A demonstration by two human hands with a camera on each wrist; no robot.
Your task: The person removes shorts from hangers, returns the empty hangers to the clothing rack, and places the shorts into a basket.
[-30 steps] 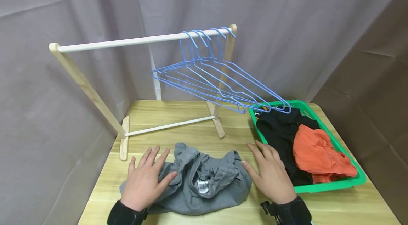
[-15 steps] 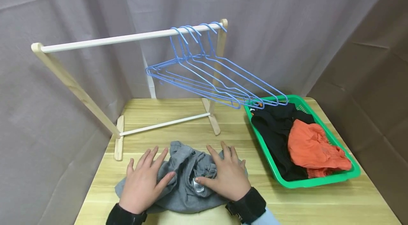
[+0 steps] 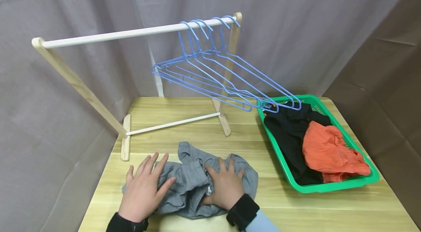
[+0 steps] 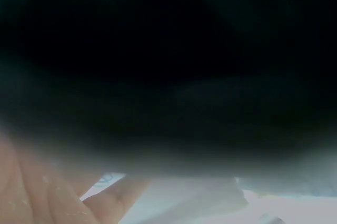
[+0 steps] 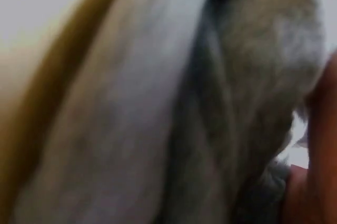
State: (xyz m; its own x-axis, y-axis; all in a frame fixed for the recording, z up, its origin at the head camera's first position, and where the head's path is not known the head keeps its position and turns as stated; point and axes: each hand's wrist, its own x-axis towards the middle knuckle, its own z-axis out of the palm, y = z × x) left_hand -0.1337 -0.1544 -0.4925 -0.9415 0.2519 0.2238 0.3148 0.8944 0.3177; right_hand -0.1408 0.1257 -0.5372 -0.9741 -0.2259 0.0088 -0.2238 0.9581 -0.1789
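Observation:
A crumpled grey garment (image 3: 189,179) lies on the wooden table in the head view, a small white label showing beside the right thumb. My left hand (image 3: 144,188) rests over its left end with fingers straight and spread. On the right part of the cloth, my right hand (image 3: 227,186) has its fingers bent into the folds and grips the fabric; the fingertips are partly hidden. In the right wrist view, blurred folds of the grey garment (image 5: 131,108) fill most of the picture. The left wrist view is mostly dark, with part of the left hand (image 4: 58,197) at lower left.
Behind the garment stands a wooden rack (image 3: 138,33) with several blue hangers (image 3: 213,67) at its right end. To the right is a green basket (image 3: 332,188) holding black clothing (image 3: 286,140) and an orange garment (image 3: 332,151). Grey curtain surrounds the table.
My right hand has moved left and down from beside the basket onto the garment and into its folds. The cloth's middle has shifted and covers most of the label. My left hand has stayed nearly in place.

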